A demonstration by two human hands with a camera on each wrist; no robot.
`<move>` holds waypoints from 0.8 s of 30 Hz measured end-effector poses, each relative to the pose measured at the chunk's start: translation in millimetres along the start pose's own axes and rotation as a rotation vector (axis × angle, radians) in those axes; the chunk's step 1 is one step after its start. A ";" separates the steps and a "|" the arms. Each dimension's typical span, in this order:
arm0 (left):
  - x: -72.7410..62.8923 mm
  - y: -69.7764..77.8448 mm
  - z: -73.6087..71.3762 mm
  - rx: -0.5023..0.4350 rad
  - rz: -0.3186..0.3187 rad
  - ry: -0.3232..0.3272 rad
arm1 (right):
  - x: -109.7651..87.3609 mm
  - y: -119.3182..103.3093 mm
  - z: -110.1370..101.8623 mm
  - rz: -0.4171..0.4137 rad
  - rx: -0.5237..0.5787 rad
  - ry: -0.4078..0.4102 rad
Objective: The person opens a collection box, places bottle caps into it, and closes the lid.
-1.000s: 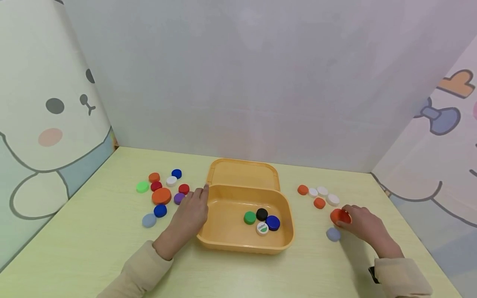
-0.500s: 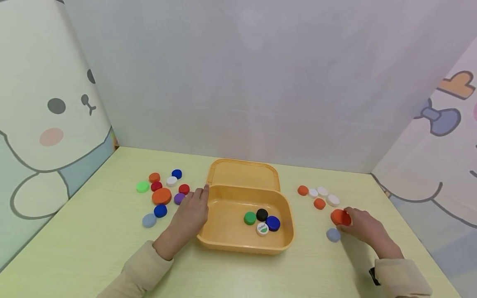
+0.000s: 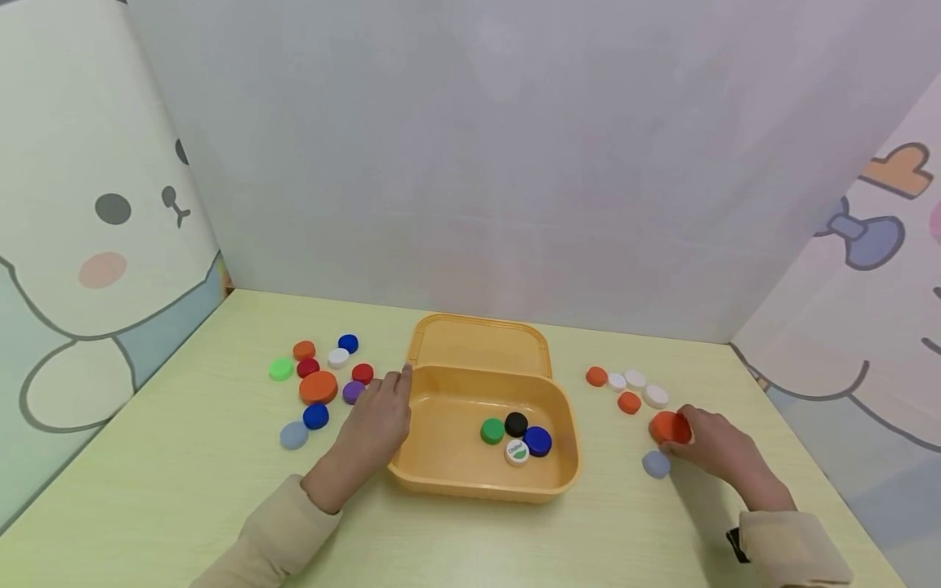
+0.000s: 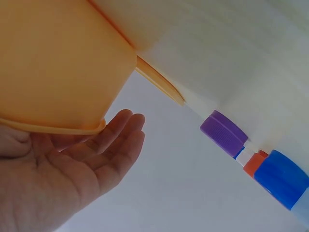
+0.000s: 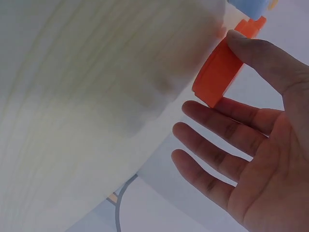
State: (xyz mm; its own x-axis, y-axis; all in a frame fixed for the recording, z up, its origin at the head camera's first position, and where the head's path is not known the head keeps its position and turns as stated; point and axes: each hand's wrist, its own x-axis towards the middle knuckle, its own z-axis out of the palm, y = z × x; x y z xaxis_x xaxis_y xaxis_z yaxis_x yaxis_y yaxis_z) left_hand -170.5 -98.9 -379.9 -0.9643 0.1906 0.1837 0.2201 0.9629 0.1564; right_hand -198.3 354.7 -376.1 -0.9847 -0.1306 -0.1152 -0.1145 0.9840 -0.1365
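Note:
My left hand (image 3: 378,416) rests along the left rim of a yellow-orange plastic box (image 3: 448,482), its fingers relaxed. In the left wrist view the rim hides the thumb tip, and a purple bottle cap (image 4: 224,133) lies apart from the fingers. On the right, my right hand (image 3: 716,449) pinches a large orange bottle cap (image 3: 667,428) by its edge, thumb and index finger on opposite sides; the other fingers are spread in the right wrist view. Close beside it lies a light blue cap (image 3: 657,465). Inside the box are green (image 3: 492,431), black, white and blue caps.
Behind the box lies its lid (image 3: 481,343), flat on the table. Several mixed caps, with a large orange cap (image 3: 318,387) among them, are left of the box. Orange and white caps (image 3: 656,397) sit right of it. A grey backdrop (image 3: 485,163) closes off the back.
The right hand's fingers have shifted very slightly on the orange bottle cap, which stays in about the same place. My left hand and the caps in the box stay as they were.

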 end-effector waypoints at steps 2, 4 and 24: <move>-0.1 -0.1 0.1 0.002 -0.002 -0.002 | -0.3 -2.2 -1.1 -0.007 -0.002 0.008; -0.1 -0.1 0.0 0.002 -0.004 -0.006 | -0.2 -5.0 -2.7 -0.013 -0.012 0.020; -0.5 -0.9 -1.2 0.003 -0.003 -0.002 | -11.6 -72.3 -25.2 -0.261 -0.140 0.325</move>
State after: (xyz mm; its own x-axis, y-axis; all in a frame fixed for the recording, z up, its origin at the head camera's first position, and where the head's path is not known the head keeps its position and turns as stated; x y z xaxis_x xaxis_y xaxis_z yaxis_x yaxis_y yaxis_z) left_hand -170.0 -100.0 -378.9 -0.9652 0.1882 0.1816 0.2169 0.9640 0.1538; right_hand -181.9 288.2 -340.1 -0.9080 -0.3539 0.2241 -0.3594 0.9330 0.0173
